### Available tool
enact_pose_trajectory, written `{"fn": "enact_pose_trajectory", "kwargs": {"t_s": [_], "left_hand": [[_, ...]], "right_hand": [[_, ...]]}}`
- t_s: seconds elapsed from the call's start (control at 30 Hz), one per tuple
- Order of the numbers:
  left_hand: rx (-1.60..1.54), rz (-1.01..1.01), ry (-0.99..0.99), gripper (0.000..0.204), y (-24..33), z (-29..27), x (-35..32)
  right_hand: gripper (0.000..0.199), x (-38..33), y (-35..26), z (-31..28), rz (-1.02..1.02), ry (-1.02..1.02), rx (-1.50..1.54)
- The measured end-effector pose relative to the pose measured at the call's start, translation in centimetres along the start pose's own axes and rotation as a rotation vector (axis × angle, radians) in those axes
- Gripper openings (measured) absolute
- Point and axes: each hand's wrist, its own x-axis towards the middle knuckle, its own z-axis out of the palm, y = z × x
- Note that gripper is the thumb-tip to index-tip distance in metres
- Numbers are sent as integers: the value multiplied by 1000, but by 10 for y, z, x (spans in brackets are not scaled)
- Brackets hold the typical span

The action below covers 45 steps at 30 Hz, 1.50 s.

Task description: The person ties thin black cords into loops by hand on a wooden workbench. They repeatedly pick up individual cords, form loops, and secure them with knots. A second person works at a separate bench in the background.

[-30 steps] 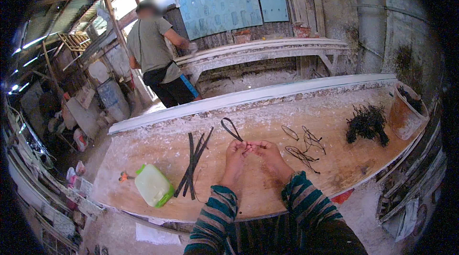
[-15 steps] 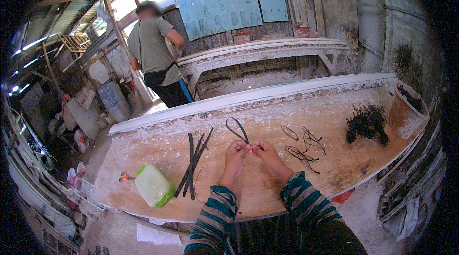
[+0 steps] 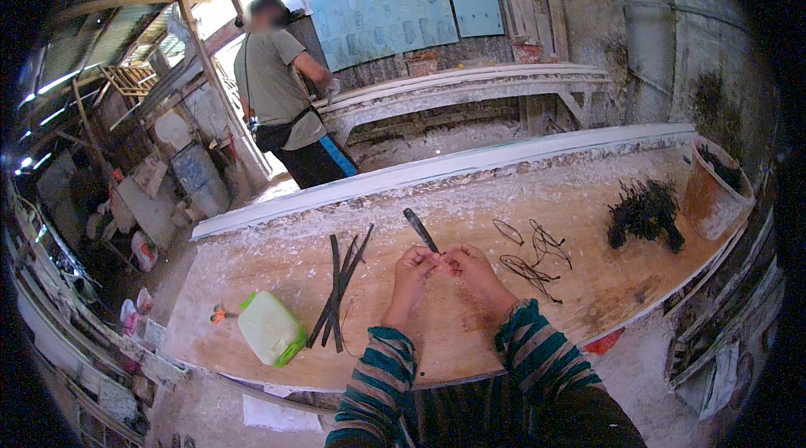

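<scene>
My left hand (image 3: 413, 272) and my right hand (image 3: 472, 272) meet above the middle of the wooden table (image 3: 453, 339), fingertips pinched together. Between them they grip the lower end of a black strip (image 3: 420, 228), doubled over into a narrow loop that points away from me. Left of my hands, several loose black strips (image 3: 337, 288) lie crossed. Right of them lie thin black cord loops (image 3: 529, 270), some tied together. The fine detail between my fingertips is too small to make out.
A whitish jug with green trim (image 3: 270, 329) and orange-handled scissors (image 3: 220, 314) lie at the left. Far right are a tangled black bundle (image 3: 645, 214) and a dusty orange bucket (image 3: 707, 200). A long white moulding (image 3: 453, 172) borders the far side; a person (image 3: 281, 87) stands beyond.
The strip's loop has turned and now shows narrower, nearly edge-on. My hands stay in almost the same place. The person beyond has shifted slightly right, with an arm reaching toward the back bench.
</scene>
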Motion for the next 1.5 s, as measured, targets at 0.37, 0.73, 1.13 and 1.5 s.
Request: {"fn": "enact_pose_trajectory", "kwargs": {"t_s": [0.37, 0.73, 1.13, 1.5], "left_hand": [[203, -32, 15, 6, 5, 11, -6], [164, -55, 56, 7, 8, 6, -5], [163, -51, 3, 6, 8, 4, -6], [172, -104, 48, 10, 12, 9, -8]], "right_hand": [[10, -2, -8, 3, -90, 58, -6], [15, -4, -9, 4, -119, -34, -36], [16, 0, -5, 1, -204, -9, -257], [14, 3, -1, 1, -236, -29, -230]]}}
